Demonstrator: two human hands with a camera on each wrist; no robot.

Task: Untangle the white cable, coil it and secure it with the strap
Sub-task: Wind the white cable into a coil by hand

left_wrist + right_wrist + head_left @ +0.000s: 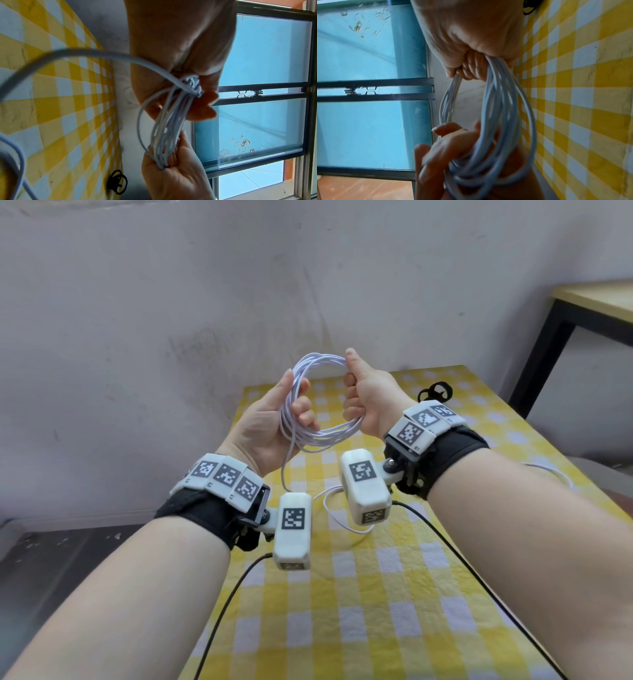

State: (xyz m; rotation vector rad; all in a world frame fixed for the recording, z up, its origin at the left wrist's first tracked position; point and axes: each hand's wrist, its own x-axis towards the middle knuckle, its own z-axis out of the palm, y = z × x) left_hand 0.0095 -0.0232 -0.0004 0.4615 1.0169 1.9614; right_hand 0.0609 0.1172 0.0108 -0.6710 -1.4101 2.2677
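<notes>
The white cable is wound into a round coil of several loops, held up in the air above the table. My left hand holds the coil's left side, fingers curled through the loops. My right hand grips the right side in a fist, thumb up; the loops run out of that fist. A loose tail hangs from the coil down to the cloth and curls there. The black strap lies on the table beyond my right wrist, also visible as a dark loop.
A table under a yellow and white checked cloth lies below my hands. A wooden table with a black frame stands at the right. A grey wall is behind. Black camera leads trail across the cloth. A window shows in the wrist views.
</notes>
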